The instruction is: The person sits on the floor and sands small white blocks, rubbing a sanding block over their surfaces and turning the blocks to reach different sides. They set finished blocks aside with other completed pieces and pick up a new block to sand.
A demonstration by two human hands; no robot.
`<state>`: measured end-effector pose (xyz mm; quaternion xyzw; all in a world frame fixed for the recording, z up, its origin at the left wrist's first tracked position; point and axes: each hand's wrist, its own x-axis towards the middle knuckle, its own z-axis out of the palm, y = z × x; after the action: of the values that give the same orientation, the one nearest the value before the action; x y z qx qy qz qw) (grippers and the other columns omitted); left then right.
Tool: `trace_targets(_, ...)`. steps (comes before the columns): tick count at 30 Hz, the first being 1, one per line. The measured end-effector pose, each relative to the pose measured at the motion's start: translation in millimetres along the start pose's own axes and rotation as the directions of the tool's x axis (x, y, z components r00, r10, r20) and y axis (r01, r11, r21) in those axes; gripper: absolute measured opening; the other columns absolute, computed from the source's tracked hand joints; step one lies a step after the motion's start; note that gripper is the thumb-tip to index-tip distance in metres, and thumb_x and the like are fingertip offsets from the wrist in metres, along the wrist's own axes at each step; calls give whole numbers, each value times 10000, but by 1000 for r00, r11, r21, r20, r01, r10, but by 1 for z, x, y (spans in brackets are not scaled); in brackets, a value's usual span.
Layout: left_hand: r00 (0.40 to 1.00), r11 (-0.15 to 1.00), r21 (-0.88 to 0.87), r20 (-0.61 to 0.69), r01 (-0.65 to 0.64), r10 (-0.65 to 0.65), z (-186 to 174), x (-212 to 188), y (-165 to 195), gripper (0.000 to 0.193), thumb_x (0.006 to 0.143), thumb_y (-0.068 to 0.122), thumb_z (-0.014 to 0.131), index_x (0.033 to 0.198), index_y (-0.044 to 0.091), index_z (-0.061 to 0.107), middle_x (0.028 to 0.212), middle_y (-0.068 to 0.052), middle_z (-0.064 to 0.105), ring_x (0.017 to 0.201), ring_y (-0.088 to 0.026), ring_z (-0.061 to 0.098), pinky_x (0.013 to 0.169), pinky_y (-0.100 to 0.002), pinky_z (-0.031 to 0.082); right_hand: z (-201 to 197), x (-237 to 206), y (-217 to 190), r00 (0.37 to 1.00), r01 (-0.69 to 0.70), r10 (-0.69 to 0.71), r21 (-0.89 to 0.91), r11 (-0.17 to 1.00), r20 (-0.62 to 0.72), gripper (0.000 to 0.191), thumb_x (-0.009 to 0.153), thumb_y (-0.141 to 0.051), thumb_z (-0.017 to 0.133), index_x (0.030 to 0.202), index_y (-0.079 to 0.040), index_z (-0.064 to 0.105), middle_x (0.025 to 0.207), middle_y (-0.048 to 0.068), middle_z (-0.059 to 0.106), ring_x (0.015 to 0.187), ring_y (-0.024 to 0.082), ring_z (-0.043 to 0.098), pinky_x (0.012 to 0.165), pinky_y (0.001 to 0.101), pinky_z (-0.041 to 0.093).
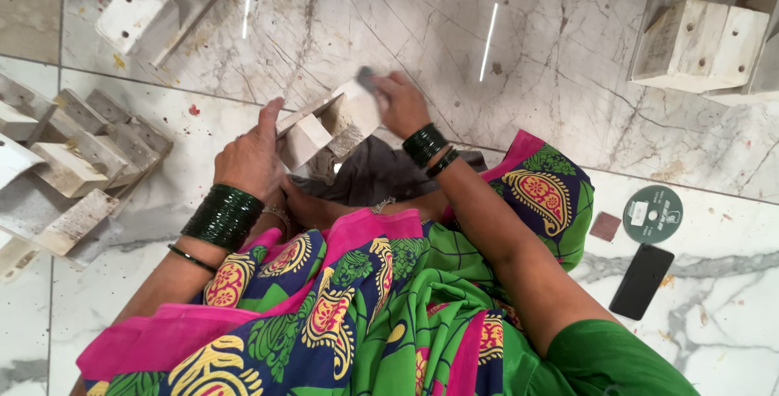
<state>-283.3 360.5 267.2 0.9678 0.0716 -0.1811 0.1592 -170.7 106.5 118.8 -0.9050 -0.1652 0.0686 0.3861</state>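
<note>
Left hand (253,155) grips white wooden piece (324,126); right hand (401,104) closed on small grey sanding pad (367,79), frame centre. Piece may slip toward foot; fingers risk abrasion.

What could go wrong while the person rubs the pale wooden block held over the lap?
The left hand alone steadies the pale wooden block, so it may twist or slip. The right hand presses a small grey pad near the block's edge; fingers could scrape the corner. Dust may fall onto the dark grey cloth and colourful garment.
</note>
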Motion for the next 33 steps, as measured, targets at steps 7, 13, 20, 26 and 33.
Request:
trace_targets(7,1000,999,-36,-8,-4,4,3,2,-1,659,931,160,595,1524,242,320,1059,-231,721,891,-485,686,733,-605,525,8,-9,-23,970,243,-240,159,957,-36,262,1007,-122,648,1253,-146,735,1006,81,645,882,237,658,776,373,560)
trace_targets(13,1000,1000,-6,-13,-10,10,4,2,-2,718,881,115,584,1533,239,312,1036,-225,726,885,-480,691,748,-596,531,-9,8,-19,998,-51,56,-174,983,24,277,958,-108,645,1202,-176,757,956,95,643,843,283,633,707,417,529)
trace_targets(20,1000,1000,11,-13,-8,8,6,5,-1,646,913,140,586,1504,201,331,972,-220,732,836,-476,692,704,-611,521,5,-22,-60,930,365,-364,21,931,-53,421,922,-28,617,1295,-188,730,1036,79,642,970,265,647,817,375,559)
trace_targets(26,1000,1000,21,-22,-9,10,5,4,-1,648,916,143,587,1508,205,332,963,-219,732,829,-471,697,708,-606,524,-17,0,-46,965,234,-252,-193,953,-75,312,903,-99,690,1186,-207,762,1061,46,698,970,244,653,759,376,560)
trace_targets(33,1000,1000,24,6,0,0,6,5,-2,692,892,142,596,1522,195,315,965,-227,730,845,-469,698,722,-593,529,0,-18,-46,904,427,-426,-8,904,5,481,900,20,617,1325,-175,732,1296,6,706,1060,241,650,914,356,597)
